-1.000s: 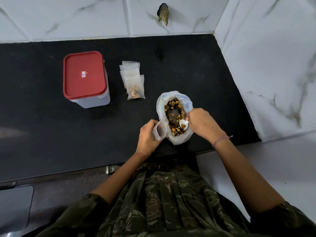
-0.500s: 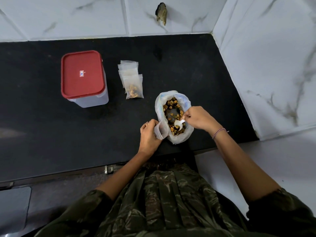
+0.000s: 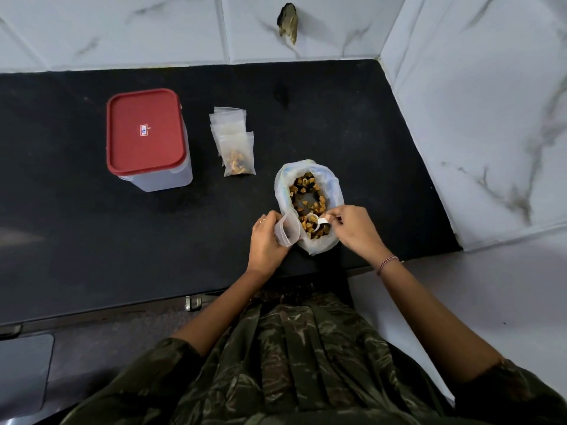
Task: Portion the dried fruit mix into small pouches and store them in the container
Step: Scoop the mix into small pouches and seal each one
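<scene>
Left hand (image 3: pixel 265 240) pinching open pouch (image 3: pixel 287 230) beside bag (image 3: pixel 308 207) of fruit mix (image 3: pixel 310 197). Right hand (image 3: pixel 352 230) gripping scoop (image 3: pixel 317 220) inside bag. Filled pouches (image 3: pixel 234 142) right of lidded container (image 3: pixel 147 138) on counter (image 3: pixel 76 228).
</scene>
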